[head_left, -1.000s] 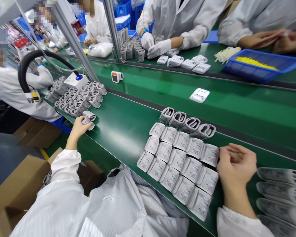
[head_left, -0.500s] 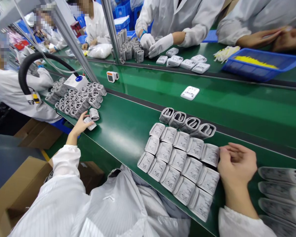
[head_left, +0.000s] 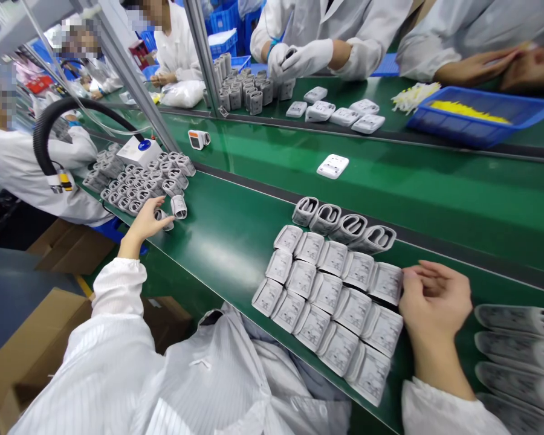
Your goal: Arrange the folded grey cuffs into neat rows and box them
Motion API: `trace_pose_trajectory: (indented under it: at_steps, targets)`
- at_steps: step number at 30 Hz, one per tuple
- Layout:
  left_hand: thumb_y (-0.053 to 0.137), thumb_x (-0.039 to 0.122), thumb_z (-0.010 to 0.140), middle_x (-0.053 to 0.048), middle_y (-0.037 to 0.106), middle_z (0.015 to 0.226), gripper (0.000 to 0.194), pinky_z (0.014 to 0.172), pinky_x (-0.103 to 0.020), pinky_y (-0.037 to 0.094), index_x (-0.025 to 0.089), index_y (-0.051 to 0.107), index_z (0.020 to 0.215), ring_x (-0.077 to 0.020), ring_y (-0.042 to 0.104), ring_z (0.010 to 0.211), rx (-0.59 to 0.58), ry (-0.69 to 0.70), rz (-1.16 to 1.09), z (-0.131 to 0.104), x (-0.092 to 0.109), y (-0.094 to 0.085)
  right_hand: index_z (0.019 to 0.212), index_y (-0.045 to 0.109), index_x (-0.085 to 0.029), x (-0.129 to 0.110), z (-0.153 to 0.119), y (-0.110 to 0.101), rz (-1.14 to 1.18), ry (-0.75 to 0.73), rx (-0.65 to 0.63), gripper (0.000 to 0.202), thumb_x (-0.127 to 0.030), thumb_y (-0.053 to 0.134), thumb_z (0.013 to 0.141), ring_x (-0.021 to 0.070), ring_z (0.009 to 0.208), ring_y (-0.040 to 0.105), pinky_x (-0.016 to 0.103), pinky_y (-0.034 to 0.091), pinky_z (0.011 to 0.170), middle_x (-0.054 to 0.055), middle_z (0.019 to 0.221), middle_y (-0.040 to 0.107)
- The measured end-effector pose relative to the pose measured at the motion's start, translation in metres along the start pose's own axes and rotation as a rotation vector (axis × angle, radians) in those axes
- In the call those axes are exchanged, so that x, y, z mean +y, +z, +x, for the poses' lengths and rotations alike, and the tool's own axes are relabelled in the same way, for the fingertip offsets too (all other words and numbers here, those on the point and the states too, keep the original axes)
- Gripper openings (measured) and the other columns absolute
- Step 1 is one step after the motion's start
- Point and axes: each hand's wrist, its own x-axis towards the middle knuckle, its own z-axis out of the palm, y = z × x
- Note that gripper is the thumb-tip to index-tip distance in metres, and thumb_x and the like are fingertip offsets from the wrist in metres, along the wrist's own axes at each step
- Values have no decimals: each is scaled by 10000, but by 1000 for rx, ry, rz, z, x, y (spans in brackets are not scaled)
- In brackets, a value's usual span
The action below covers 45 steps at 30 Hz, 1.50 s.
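My left hand (head_left: 145, 225) is at the near edge of the bench, thumb and fingers closed around a small rolled grey cuff (head_left: 162, 219), which they partly hide. Just to its right another rolled cuff (head_left: 179, 207) stands on the green surface. My right hand (head_left: 435, 302) is curled, its fingers bent inward with nothing visible in them. Its thumb side rests against the right end of several rows of printed grey cuffs (head_left: 329, 293) lying side by side. Behind these rows, a line of rolled cuffs (head_left: 330, 217) stands on edge, the folds showing.
Many rolled cuffs (head_left: 140, 184) crowd the left end beside a white box (head_left: 139, 150) with a black hose. More cuffs (head_left: 517, 356) lie at far right. A white device part (head_left: 333, 166) and a monitor (head_left: 199, 139) sit on the belt. Co-workers' gloved hands (head_left: 301, 60) work opposite, near a blue tray (head_left: 480, 118).
My left hand has shifted slightly left and back with the cuff, and the neighbouring cuff has moved slightly right. The belt items have slid left. My right hand has stayed almost still.
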Motion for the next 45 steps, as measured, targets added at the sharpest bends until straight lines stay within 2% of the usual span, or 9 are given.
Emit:
trace_pose_trajectory:
  at_steps: [3,8,13,18,22,28,35,38,45]
  targets:
    - [726,607,967,-209,683,1567,856,1209,-506,596,130,573,1661,-349,747,1306,-27,-40,76,21,11,0,933,626,-296,1,0,-1,20,5,-1,508,-537,690,490,311,748,740,522,592,768,64,801,718]
    - [771,709,907,-158,760,1541,874,1099,-443,626,233,644,1629,-373,774,1282,-206,-161,95,39,18,4,958,645,-260,-2,-2,-1,50,37,-10,547,-580,722,522,289,771,722,502,559,799,69,840,723]
    - [907,610,761,-105,794,1410,761,863,-373,649,272,663,1398,-311,816,1092,-107,-131,-28,31,13,7,954,656,-245,-5,-4,0,56,39,-16,545,-573,730,526,267,761,710,468,542,786,69,847,728]
    - [881,605,795,-97,825,1242,498,994,-433,644,250,689,1086,-353,806,1164,-45,4,36,21,14,4,953,652,-245,-3,-2,0,59,36,-8,543,-570,727,524,265,744,708,455,542,760,67,833,727]
    - [892,649,789,-138,776,1486,679,1107,-485,641,245,708,1303,-398,779,1320,-118,22,72,13,12,-4,960,652,-249,0,-1,0,49,27,-17,532,-563,727,537,262,735,710,450,538,756,62,834,732]
    - [899,590,860,-182,725,1621,1040,1185,-521,603,237,471,1740,-429,753,1405,-146,-45,261,2,10,-11,948,648,-253,-2,-3,1,48,11,0,527,-573,714,534,271,735,712,470,549,762,71,827,731]
    - [707,778,996,-175,698,1651,992,1095,-559,626,336,378,1822,-493,728,1418,-151,-119,411,-4,39,-5,945,643,-250,-7,-3,0,36,32,-12,541,-582,709,523,273,750,716,468,549,773,69,831,721]
    - [580,779,1063,-184,647,1687,825,1099,-592,627,359,481,1766,-503,711,1439,-189,-118,445,-5,48,5,952,646,-247,-6,-3,0,41,43,-7,550,-580,715,520,268,749,710,471,548,784,67,834,722]
    - [507,640,1103,-258,611,1684,724,1162,-674,591,234,510,1703,-541,718,1405,-70,-287,504,6,30,9,964,665,-242,-4,-3,1,39,22,-28,543,-585,719,547,271,753,720,468,556,776,74,839,736]
